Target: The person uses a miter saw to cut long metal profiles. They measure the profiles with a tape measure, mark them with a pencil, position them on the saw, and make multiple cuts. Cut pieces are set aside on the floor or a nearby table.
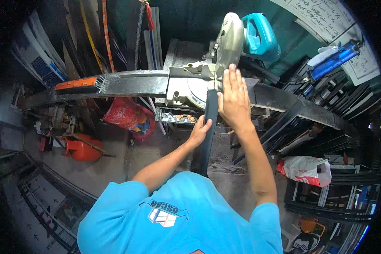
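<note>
A long dark profile (208, 135) runs from near my body up to the base of a mitre saw (230, 38) with a pale blade guard and a teal handle. My left hand (200, 133) is wrapped round the profile from its left side, thumb along the top; its other fingers are mostly hidden underneath. Flat and with fingers stretched forward, my right hand (234, 99) lies just right of the profile's far end, fingertips close to the blade guard. Its thumb is beside the profile; whether it touches, I cannot tell. The saw's light metal table (180, 91) shows left of the profile.
A dark support rail (135, 84) extends on both sides of the saw, with an orange-and-black tool (78, 83) on its left part. Below are a red bag (129, 116) and an orange-red container (82, 147). Right are a blue cartridge gun (336, 59) and a white-red bag (307, 169).
</note>
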The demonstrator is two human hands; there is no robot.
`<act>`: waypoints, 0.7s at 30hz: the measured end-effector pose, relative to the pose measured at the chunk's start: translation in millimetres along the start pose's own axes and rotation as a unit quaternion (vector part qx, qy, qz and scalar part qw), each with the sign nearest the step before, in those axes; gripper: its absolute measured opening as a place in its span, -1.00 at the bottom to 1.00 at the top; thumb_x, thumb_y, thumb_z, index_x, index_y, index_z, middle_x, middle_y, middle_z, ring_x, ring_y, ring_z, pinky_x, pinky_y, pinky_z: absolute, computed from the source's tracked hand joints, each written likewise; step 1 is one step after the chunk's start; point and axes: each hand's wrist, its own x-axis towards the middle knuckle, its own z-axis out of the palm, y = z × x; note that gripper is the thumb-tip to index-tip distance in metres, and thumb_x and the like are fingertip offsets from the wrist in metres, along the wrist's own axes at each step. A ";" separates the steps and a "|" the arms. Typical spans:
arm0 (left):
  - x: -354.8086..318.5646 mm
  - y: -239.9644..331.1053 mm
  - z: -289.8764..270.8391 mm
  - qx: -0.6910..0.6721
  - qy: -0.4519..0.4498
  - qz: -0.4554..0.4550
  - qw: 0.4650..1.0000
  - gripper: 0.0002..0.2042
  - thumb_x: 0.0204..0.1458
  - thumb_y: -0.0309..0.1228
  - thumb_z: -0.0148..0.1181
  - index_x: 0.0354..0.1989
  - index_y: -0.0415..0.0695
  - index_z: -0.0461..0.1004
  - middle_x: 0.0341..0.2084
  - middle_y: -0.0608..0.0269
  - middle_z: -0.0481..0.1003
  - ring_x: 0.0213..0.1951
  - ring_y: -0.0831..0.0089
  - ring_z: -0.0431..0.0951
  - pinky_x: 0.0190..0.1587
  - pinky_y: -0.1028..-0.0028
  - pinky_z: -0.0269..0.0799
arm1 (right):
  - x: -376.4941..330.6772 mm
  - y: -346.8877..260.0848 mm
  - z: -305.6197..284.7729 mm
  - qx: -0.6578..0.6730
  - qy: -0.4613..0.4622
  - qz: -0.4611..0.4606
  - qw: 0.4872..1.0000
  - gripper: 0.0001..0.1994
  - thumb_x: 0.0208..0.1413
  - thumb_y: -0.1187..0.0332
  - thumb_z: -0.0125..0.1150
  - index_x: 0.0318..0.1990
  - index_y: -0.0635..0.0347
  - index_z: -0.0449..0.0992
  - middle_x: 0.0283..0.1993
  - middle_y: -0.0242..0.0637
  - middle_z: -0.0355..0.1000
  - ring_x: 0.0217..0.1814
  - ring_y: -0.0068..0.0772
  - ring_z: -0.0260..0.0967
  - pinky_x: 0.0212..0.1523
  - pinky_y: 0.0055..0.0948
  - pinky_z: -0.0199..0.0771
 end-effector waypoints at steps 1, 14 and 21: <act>0.0 -0.8 -1.0 -0.010 0.008 -0.007 1.000 -0.48 0.35 -0.01 0.04 0.17 -0.27 0.35 -0.05 0.20 0.47 0.02 0.45 0.40 0.15 0.41 0.30 | 10.4 -2.9 -4.0 -0.015 -0.005 -0.009 1.000 -0.21 0.09 0.32 0.30 0.43 0.47 0.10 0.60 0.12 -0.13 0.61 0.13 -0.08 0.53 -0.03 0.02; 5.6 15.4 30.3 0.198 0.116 -0.053 0.972 -0.37 0.33 0.19 -0.16 -0.31 -0.25 0.42 -0.46 -0.05 0.48 -0.31 0.01 0.52 -0.18 0.13 0.36 | 196.2 35.6 -116.3 -0.191 -0.128 -0.120 0.966 -0.54 -0.19 0.10 0.57 -0.26 0.16 0.47 -0.32 -0.08 0.59 -0.18 -0.03 0.57 -0.21 -0.13 0.52; 10.1 4.7 31.9 0.189 0.090 -0.065 0.976 -0.33 0.31 0.24 -0.18 -0.27 -0.26 0.45 -0.40 -0.13 0.52 -0.21 -0.07 0.55 -0.12 0.08 0.37 | 209.8 62.2 -98.6 -0.124 -0.081 -0.121 0.982 -0.57 -0.24 0.13 0.57 -0.21 0.05 0.54 -0.37 -0.16 0.56 -0.29 -0.03 0.57 -0.26 -0.17 0.56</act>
